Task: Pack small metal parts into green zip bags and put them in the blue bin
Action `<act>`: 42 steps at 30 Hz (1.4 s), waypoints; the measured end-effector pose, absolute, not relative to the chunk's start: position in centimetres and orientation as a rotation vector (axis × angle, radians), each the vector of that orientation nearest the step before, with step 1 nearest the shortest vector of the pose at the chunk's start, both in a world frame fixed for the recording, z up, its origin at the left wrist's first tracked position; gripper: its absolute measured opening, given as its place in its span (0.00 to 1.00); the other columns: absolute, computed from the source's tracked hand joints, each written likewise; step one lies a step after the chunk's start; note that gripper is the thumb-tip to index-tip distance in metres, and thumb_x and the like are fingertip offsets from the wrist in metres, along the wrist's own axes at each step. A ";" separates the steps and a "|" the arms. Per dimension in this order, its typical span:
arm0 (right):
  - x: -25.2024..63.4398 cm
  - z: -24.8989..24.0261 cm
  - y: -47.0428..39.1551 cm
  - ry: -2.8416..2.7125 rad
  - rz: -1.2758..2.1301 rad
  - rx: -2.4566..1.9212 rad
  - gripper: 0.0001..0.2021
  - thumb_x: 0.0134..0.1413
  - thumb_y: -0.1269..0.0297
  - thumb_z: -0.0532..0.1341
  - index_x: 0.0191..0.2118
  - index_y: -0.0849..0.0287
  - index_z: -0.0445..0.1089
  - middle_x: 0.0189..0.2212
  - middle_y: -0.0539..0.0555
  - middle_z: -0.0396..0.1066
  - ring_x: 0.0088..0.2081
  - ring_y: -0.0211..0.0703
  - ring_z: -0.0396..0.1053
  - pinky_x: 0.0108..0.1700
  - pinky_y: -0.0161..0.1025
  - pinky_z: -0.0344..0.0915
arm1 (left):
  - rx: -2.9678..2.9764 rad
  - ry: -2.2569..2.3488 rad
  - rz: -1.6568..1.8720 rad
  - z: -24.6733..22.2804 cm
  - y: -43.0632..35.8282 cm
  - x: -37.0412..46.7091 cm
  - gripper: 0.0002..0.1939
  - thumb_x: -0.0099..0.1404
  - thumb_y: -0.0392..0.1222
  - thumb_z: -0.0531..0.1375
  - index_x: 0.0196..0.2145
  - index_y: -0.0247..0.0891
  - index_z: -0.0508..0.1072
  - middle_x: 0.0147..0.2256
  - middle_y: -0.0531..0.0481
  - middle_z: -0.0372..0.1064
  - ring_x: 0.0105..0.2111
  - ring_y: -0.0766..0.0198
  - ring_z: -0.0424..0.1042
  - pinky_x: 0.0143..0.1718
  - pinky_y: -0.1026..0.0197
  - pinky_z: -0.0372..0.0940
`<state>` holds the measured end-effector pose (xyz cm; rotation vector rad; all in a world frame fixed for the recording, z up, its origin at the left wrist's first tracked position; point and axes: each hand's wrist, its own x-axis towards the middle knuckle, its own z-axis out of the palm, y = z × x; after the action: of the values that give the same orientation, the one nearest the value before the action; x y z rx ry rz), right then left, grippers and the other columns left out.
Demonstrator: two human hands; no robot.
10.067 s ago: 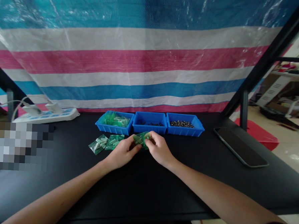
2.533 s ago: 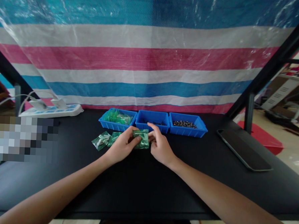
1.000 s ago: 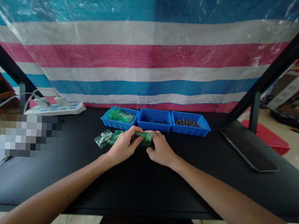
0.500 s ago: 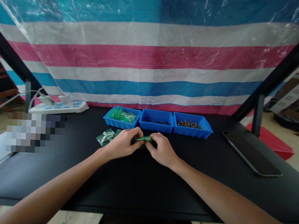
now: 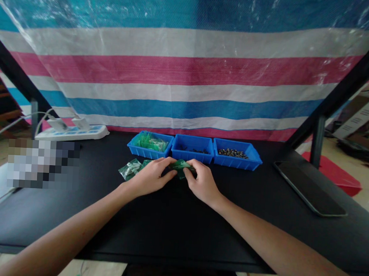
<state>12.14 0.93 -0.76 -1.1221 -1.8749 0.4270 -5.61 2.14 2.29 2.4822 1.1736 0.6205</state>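
Note:
Between my two hands, above the black table point(image 5: 180, 224), is a small green plastic bag point(image 5: 181, 167). My left hand point(image 5: 153, 175) pinches its left side, and the fingers of my right hand point(image 5: 202, 182) are closed on its right side. Just left of my left hand lies a clear green-tinted bag of white pieces point(image 5: 131, 169), partly covered by the hand. Beyond the hands stand a blue bin of green and white pieces point(image 5: 149, 154), a blue bin with small dark pieces point(image 5: 191, 156) and a blue bin of shiny metal pieces point(image 5: 237, 163).
A phone point(image 5: 310, 189) lies at the right of the table. At the back left is a white power strip point(image 5: 73, 133) with plugs and cables. A striped sheet point(image 5: 181, 72) hangs behind the table. Something at the left is pixelated.
The green bag has turned from a narrow, edge-on strip to show more of its flat face. My fingers have shifted slightly on it.

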 end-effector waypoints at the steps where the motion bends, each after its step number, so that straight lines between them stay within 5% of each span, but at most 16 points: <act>1: 12.1 -0.8 0.9 -1.879 0.423 -1.107 0.04 0.52 0.73 0.54 0.31 0.58 0.64 0.28 0.52 0.69 0.32 0.42 0.66 0.36 0.38 0.61 | 2.492 1.160 0.614 2.2 2.1 -5.6 0.11 0.63 0.41 0.52 0.43 0.38 0.65 0.39 0.47 0.69 0.39 0.59 0.69 0.40 0.60 0.63; 16: 11.9 -0.9 0.6 -1.935 0.431 -1.049 0.02 0.51 0.71 0.57 0.31 0.59 0.66 0.27 0.51 0.67 0.32 0.41 0.65 0.37 0.38 0.62 | 2.607 1.071 0.676 2.2 3.1 -6.3 0.09 0.64 0.36 0.50 0.38 0.38 0.69 0.36 0.48 0.68 0.37 0.63 0.68 0.39 0.62 0.62; 27: 12.0 -0.5 0.4 -1.950 0.510 -1.047 0.04 0.52 0.73 0.56 0.31 0.59 0.68 0.27 0.51 0.68 0.32 0.39 0.65 0.36 0.37 0.62 | 2.343 1.777 1.127 4.4 6.1 -11.2 0.11 0.61 0.41 0.51 0.40 0.36 0.65 0.33 0.48 0.70 0.30 0.62 0.70 0.32 0.62 0.65; 42: 12.0 -0.4 0.4 -1.996 0.503 -1.069 0.05 0.51 0.74 0.56 0.29 0.60 0.68 0.25 0.51 0.67 0.31 0.39 0.64 0.35 0.37 0.60 | 2.690 1.403 0.616 4.1 6.7 -12.2 0.10 0.57 0.41 0.51 0.35 0.36 0.67 0.37 0.46 0.66 0.40 0.59 0.66 0.44 0.57 0.61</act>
<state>11.97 0.42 -0.37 -1.0692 -1.9964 0.5034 -12.25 6.73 4.10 2.6900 1.4035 0.6163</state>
